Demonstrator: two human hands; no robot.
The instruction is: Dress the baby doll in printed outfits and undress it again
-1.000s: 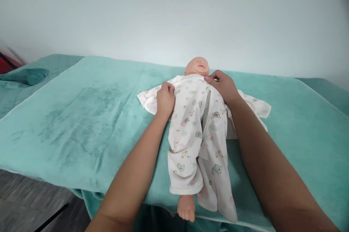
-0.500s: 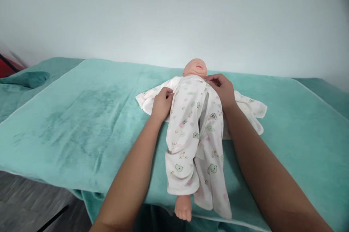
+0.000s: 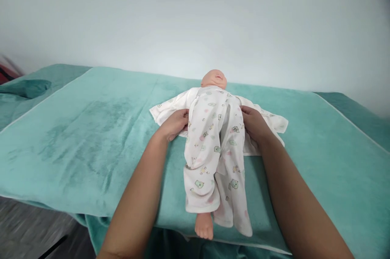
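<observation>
A baby doll lies on its back, head toward the wall. White baby pants printed with small animals cover its body up to the neck. One bare foot pokes out of the left pant leg; in the right leg no foot shows. Beneath the pants a white baby shirt is spread, sleeves out to both sides. My left hand is closed at the pants' left side, fingertips partly hidden by the cloth. Across from it, my right hand pinches the pants' right side.
A green plush cover is spread over the table and hangs down its front edge. Behind stands a white wall. Something red shows at the far left, and a dark floor lies below.
My right hand has come down from near the doll's neck to the side of the pants. My left hand has shifted slightly lower along the other side. The camera view has tilted up a little.
</observation>
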